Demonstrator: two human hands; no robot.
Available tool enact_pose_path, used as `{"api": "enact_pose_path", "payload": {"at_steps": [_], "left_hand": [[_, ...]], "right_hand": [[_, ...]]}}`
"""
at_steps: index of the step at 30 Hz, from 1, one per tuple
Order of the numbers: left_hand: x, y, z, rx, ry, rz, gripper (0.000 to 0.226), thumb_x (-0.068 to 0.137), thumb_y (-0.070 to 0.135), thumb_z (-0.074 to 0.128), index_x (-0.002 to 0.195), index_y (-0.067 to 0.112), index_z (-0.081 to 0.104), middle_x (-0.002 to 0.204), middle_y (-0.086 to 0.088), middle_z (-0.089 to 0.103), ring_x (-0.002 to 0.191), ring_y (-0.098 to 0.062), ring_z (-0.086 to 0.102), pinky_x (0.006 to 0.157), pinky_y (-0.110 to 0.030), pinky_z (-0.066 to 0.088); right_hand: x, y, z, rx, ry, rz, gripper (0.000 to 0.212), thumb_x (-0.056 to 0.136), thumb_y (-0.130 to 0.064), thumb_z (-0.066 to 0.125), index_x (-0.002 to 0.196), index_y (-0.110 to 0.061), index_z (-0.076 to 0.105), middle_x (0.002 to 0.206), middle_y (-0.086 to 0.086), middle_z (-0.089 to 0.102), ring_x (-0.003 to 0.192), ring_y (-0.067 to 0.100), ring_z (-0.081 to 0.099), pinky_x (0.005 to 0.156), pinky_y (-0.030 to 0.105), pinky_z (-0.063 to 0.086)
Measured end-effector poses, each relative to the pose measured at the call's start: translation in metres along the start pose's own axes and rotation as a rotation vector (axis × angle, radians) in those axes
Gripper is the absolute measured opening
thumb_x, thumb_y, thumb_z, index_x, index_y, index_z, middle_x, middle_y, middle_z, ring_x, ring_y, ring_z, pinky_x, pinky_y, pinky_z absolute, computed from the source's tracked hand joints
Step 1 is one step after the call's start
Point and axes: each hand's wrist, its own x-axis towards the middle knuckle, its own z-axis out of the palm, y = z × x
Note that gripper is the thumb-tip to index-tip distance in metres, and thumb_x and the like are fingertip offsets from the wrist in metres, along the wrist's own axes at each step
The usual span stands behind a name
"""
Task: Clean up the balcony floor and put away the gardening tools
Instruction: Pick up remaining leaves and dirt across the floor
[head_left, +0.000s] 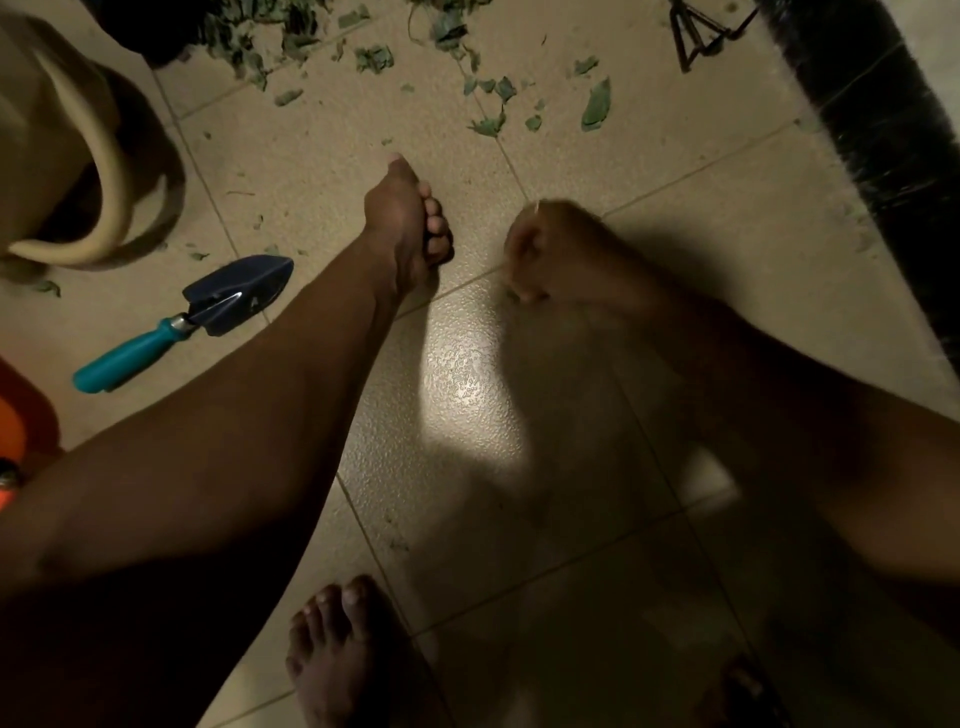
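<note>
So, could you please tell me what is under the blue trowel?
Around the trowel only the tiled floor shows, and it lies flat on that. Small leaf scraps lie beside the blade, none visibly beneath it. Anything directly under the blade is covered.

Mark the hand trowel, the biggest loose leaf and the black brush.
hand trowel (182, 323): head view, where teal handle meets blade.
biggest loose leaf (596, 106): head view, middle of the leaf.
black brush (878, 114): head view, on the bristles.

Glossy textured floor tiles (467, 374); plastic-handled metal trowel (182, 322).
</note>
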Motion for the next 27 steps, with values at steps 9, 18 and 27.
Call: {"api": "enact_pose_path", "payload": {"at_steps": [9,18,27], "left_hand": [[-0.023,0.004,0.039,0.17,-0.256,-0.152,0.059,0.111,0.047,0.018,0.105,0.008,0.062,0.06,-0.004,0.062,0.047,-0.011,0.059,0.042,-0.022,0.053],[-0.021,-0.008,0.028,0.346,-0.17,-0.034,0.046,0.111,0.039,0.027,0.097,0.006,0.057,0.055,-0.006,0.056,0.04,-0.016,0.05,0.036,-0.02,0.037],[-0.003,-0.001,0.005,0.359,-0.094,-0.114,0.054,0.106,0.047,0.028,0.058,0.024,0.035,0.049,0.006,0.035,0.036,-0.008,0.026,0.035,-0.013,0.018]], "right_hand": [[0.022,-0.026,-0.022,0.19,0.332,-0.264,0.022,0.08,-0.016,0.074,0.079,-0.021,0.053,0.079,0.009,0.07,0.073,0.016,0.07,0.067,0.037,0.059],[0.014,-0.003,-0.007,-0.296,0.157,-0.533,0.012,0.089,-0.024,0.065,0.085,-0.035,0.061,0.09,-0.02,0.059,0.092,0.006,0.053,0.095,0.031,0.036],[0.003,0.06,-0.013,-0.49,-0.057,-0.514,0.047,0.076,-0.05,0.077,0.119,-0.031,0.072,0.124,-0.009,0.056,0.125,0.019,0.042,0.103,0.034,0.023]]}}
